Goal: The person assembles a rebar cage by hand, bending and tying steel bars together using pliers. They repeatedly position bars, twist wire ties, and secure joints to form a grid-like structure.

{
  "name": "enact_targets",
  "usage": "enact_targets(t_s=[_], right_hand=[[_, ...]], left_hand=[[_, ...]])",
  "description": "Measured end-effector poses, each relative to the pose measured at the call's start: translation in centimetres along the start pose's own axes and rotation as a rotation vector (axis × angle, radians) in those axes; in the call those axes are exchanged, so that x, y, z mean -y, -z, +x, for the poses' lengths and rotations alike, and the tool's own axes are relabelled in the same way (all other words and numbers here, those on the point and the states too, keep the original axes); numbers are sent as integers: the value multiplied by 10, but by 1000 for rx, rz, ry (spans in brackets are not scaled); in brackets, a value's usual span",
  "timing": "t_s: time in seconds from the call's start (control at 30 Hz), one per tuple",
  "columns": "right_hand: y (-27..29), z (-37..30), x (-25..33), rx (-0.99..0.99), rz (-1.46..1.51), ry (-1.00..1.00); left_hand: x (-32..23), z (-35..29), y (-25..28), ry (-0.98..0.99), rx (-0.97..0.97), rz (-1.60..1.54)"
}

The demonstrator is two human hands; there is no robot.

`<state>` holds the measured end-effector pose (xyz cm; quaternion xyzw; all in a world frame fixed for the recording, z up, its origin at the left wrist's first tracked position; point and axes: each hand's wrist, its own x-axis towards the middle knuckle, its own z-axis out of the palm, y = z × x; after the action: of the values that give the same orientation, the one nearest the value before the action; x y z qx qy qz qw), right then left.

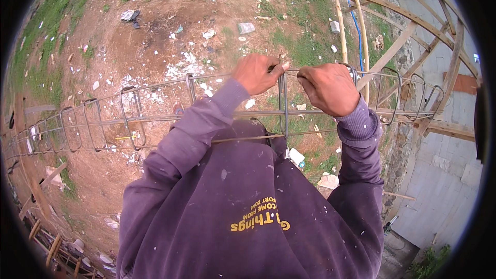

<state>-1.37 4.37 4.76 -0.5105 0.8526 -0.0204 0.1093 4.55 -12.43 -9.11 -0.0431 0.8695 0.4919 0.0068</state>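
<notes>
A long reinforcing-bar cage runs across in front of my body, made of thin lengthwise bars with bent steel stirrups spaced along it. My left hand is closed at the top bar, its thumb and fingertips at the upper corner of a stirrup. Just right of that stirrup, my right hand is closed in a pinch beside the same top bar. Whatever its fingertips grip is too small or hidden to make out. Both forearms, in purple sleeves, reach over the cage.
Wooden poles and boards form a frame at the right, beside a grey block surface. A blue hose hangs near the poles. Litter and white debris lie on dirt and grass. A plank stands under the cage's left end.
</notes>
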Motion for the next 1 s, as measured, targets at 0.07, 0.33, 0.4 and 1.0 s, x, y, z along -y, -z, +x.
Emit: enact_targets(t_s=[0.07, 0.33, 0.4, 1.0], right_hand=[[7, 22, 1, 66, -182, 98], [9, 142, -7, 407, -206, 375], [3, 172, -19, 659, -42, 279], [-42, 7, -12, -91, 280, -145]], left_hand=[[2, -5, 6, -89, 5, -23], [8, -11, 3, -190, -47, 35], [10, -10, 1, -177, -49, -4], [-3, 4, -6, 59, -131, 19]])
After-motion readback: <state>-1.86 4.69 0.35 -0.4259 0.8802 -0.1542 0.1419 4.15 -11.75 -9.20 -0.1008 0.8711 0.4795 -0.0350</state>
